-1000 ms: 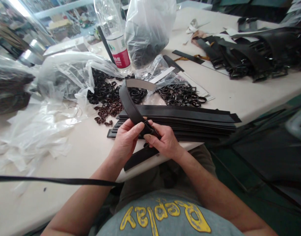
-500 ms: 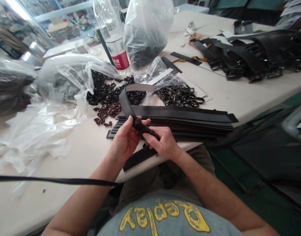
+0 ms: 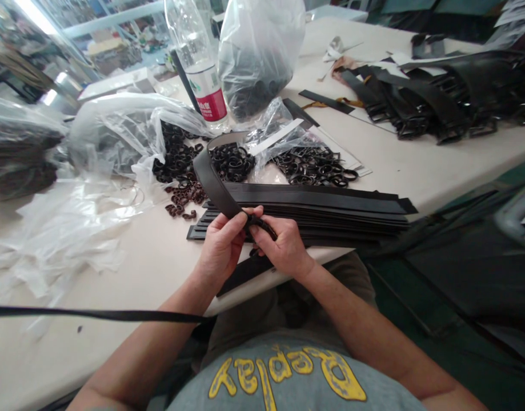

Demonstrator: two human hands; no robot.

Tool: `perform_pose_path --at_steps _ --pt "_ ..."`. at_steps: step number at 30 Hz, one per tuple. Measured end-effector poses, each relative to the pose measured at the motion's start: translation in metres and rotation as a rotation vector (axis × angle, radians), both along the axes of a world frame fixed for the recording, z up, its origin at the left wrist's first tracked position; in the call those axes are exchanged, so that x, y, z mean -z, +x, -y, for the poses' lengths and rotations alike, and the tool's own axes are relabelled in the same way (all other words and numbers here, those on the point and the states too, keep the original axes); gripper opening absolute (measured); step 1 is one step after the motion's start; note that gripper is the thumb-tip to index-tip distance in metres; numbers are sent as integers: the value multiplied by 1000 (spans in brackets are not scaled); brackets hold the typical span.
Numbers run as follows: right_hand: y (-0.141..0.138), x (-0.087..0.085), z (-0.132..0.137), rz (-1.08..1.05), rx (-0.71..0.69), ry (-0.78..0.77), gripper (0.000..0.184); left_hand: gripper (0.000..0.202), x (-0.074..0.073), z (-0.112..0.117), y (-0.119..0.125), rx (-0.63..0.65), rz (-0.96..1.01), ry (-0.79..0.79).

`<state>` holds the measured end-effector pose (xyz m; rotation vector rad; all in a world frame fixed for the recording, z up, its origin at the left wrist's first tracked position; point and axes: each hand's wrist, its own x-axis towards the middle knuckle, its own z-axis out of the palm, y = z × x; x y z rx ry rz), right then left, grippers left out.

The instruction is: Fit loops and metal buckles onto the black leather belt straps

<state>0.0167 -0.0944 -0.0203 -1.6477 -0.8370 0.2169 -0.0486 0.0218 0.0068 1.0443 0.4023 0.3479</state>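
My left hand [image 3: 221, 248] and my right hand [image 3: 281, 245] meet at the table's near edge, both closed on one black belt strap [image 3: 211, 180]. The strap curves up and back from my fingers toward the piles behind. My right fingers pinch a small dark piece on the strap, too small to name. Just beyond my hands lies a flat stack of black straps [image 3: 322, 208]. Heaps of small black and brown loops [image 3: 189, 171] and black buckles [image 3: 313, 165] lie behind it.
A plastic bottle [image 3: 197, 63] and clear bags [image 3: 257, 51] stand at the back. Crumpled plastic [image 3: 56, 222] covers the left of the table. Finished black belts [image 3: 429, 97] pile up at the far right. A long black strap [image 3: 95, 314] crosses the near left.
The strap's raised loop has swung left and dropped lower. My hands have drawn closer together on it, staying at the same spot by the table's edge.
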Motion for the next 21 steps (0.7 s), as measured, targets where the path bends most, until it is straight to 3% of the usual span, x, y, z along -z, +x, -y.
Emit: perform_pose_path --at_steps 9,13,21 --pt "-1 3 2 -11 -50 -48 27 21 3 0 1 86 -77 60" --pt "0 3 4 -85 -79 -5 32 27 -1 3 0 164 -84 25" --pt "-1 8 6 -232 -65 103 40 31 -3 8 -7 188 -49 -42"
